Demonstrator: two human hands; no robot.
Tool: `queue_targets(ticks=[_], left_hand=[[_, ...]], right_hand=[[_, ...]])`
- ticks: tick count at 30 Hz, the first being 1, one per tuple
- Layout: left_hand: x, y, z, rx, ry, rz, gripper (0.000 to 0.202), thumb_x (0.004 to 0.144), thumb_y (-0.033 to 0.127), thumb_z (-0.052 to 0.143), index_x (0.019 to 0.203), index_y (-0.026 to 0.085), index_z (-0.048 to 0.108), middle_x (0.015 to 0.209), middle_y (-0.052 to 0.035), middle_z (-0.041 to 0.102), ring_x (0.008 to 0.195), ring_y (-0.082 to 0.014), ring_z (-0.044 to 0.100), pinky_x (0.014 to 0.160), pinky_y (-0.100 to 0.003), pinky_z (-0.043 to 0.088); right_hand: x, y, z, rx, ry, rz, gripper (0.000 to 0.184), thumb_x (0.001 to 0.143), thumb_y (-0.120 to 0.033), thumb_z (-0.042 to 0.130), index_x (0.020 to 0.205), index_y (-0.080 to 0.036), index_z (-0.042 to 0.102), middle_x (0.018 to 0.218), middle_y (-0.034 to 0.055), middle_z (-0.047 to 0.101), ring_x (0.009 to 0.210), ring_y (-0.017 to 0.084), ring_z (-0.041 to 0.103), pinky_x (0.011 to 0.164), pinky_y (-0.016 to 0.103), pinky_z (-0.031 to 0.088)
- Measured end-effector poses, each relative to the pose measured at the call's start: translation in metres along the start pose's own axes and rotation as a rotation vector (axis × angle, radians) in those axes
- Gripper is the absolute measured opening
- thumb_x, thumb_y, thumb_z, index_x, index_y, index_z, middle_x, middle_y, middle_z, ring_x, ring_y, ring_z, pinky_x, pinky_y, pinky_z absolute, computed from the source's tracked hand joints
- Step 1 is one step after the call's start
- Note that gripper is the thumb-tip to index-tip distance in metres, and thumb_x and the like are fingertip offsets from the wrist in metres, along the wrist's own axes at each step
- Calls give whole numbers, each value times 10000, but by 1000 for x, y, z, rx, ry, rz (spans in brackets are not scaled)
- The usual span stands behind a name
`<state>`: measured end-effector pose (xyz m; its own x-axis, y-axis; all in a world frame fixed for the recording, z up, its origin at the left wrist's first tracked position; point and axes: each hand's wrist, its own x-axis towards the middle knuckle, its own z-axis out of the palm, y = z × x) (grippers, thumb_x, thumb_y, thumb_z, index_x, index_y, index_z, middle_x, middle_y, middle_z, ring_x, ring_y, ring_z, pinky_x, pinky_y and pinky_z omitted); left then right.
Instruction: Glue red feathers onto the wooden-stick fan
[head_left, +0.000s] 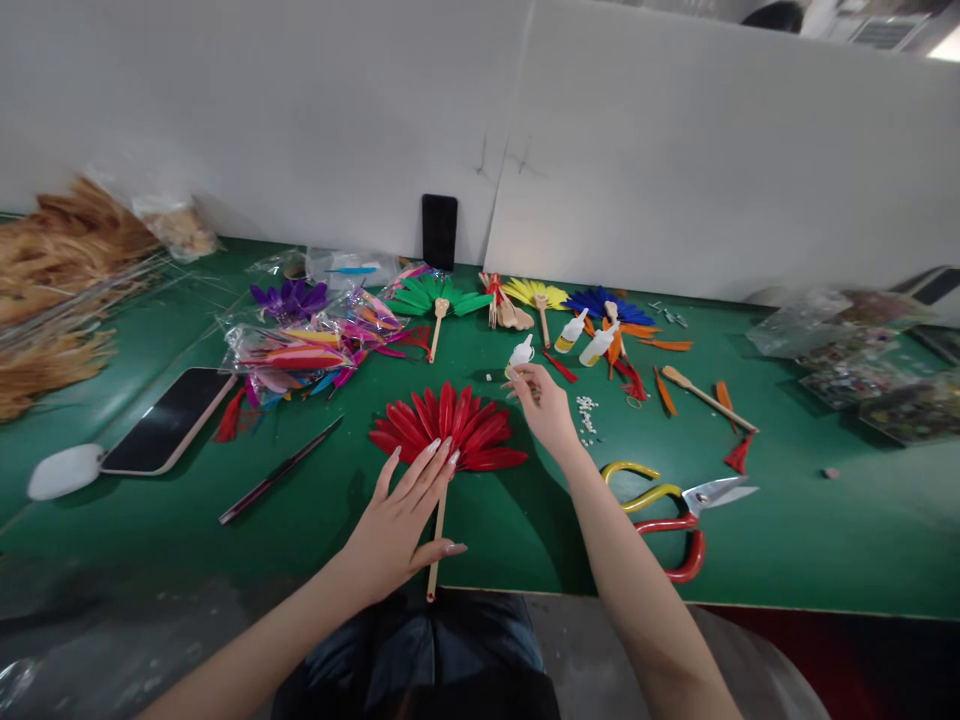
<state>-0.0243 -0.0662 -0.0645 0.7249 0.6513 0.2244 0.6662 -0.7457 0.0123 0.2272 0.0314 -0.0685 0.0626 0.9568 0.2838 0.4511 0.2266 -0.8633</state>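
A red feather fan (454, 425) with a thin wooden handle lies in front of me, its handle toward the table edge. My left hand (409, 510) rests flat over the fan's base, fingers stretched out, covering where feathers and handle meet. Beyond the fan's right side, my right hand (541, 400) has its fingers closed around the lower part of a small white glue bottle (521, 350), nozzle up. A tiny white cap (489, 377) lies just left of it. White beads (586, 415) are scattered to the right of that hand.
Scissors (675, 510) lie open by my right forearm. Two more glue bottles (585, 338) stand behind. Green (435, 298), yellow (536, 292) and blue (600, 300) fans line the back. Bagged feathers (315, 345), a pen (281, 470) and a phone (171, 420) are left.
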Motion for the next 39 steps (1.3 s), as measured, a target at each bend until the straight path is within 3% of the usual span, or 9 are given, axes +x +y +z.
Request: queue_targets(ticks=[24,39], left_hand=[[-2,-2,1,-19,-12,26,778,885,647,315,1478,154,217,1512,-84,285,1409,-248,181,1136,-446,-47],[-3,-2,-1,-87,-42,-15,763,907,597,336,1500,195,73,1530,-71,240,1420,-263,133,1130,-461,15]], right_hand=[[-1,1,1,-2,0,23,299,890,-449,448,1024,-197,538,837,83,700,698,199,680,649,333,544],[-1,2,1,-7,3,7,312,891,-457,441,1026,-192,538,838,85,699,709,199,685,652,332,549]])
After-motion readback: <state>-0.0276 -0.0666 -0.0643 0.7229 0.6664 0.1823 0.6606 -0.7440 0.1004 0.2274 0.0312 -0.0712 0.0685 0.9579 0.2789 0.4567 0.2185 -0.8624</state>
